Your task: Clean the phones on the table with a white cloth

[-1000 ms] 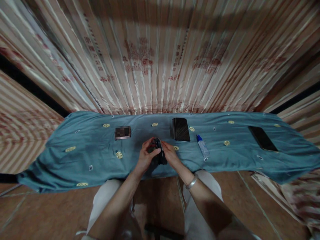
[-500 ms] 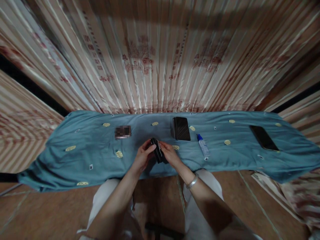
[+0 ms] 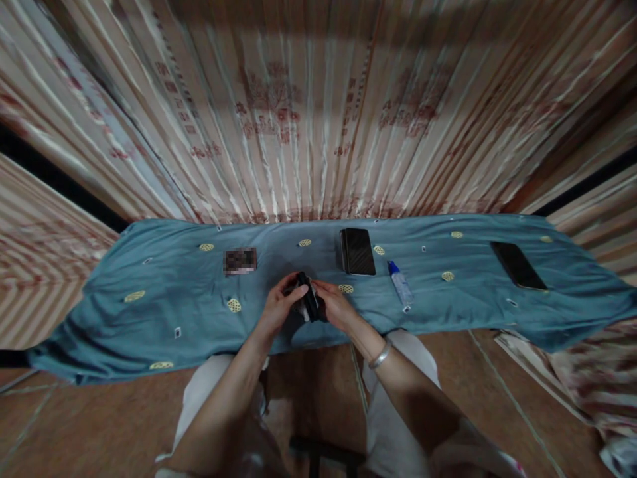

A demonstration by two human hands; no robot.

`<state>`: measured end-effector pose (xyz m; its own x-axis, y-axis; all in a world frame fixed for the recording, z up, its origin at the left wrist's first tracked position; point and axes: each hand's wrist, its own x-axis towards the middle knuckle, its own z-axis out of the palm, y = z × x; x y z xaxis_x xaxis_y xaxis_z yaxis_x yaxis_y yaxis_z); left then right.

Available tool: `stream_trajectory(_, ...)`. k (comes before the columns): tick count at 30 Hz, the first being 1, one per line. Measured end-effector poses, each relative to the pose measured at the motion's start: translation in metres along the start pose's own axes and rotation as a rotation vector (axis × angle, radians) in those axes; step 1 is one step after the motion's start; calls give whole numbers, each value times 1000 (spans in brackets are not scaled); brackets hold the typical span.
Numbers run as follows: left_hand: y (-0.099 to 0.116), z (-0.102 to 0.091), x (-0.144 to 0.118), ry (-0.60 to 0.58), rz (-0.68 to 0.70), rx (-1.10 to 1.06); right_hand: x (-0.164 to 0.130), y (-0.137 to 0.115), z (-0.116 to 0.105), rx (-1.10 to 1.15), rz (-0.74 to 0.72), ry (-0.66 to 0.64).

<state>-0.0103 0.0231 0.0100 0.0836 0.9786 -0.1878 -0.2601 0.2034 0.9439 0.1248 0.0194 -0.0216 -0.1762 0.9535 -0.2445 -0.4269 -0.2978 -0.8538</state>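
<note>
Small black slab-shaped object [image 3: 309, 304], matte w/ pale cloth under it, sits edge-up between both hands. Left hand [image 3: 279, 309] & right hand [image 3: 336, 307] fingers grasping it from either side, over the soft teal cloth-covered counter [image 3: 164, 292].

I see cloth [image 3: 149, 312] on table; phone [image 3: 357, 251] at centre back, bottle [image 3: 401, 287] right of it, second phone [image 3: 517, 265] far right, card [image 3: 239, 260] left
</note>
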Motion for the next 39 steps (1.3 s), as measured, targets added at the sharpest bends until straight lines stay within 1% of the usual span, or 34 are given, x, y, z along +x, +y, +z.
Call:
stream_trajectory(5, 3, -6, -2, -102, -109, -135, -4, -3, 0, 27, 57, -52)
stream_trajectory(9, 1, -11, 0, -138, -138, -180, -8, -5, 0, 24, 69, -106)
stream_trajectory(14, -2, -13, 3, -173, -186, -213, -12, -5, 0, 33, 63, -137)
stream_trajectory(16, -2, -14, 4, -155, -198, -223, -13, -4, -1, 41, 75, -142)
stream_trajectory(19, -2, -17, 5, -108, -206, -239, -16, -3, 0, 63, 134, -154)
stream_trajectory(22, -1, -21, 8, -35, -191, -248, -18, 0, 0, 95, 171, -159)
stream_trajectory(25, -1, -23, 11, 43, -150, -254, -20, 4, 1, 69, 163, -155)
stream_trajectory(27, -2, -24, 14, 94, -108, -267, -20, 8, 2, 16, 117, -159)
stream_trajectory(30, -4, -23, 17, 139, -75, -289, -19, 12, 3, -150, -30, -137)
stream_trajectory(33, -7, -22, 18, 112, -104, -328, -21, 10, 3, -444, -200, -56)
stream_trajectory(36, -10, -19, 16, 57, -178, -361, -26, 1, 0, -709, -337, 1)
stream_trajectory(38, -12, -17, 14, 34, -198, -369, -29, -5, -1, -780, -375, 14)
stream_trajectory(39, -13, -16, 13, 29, -187, -370, -29, -7, -1, -789, -379, 16)
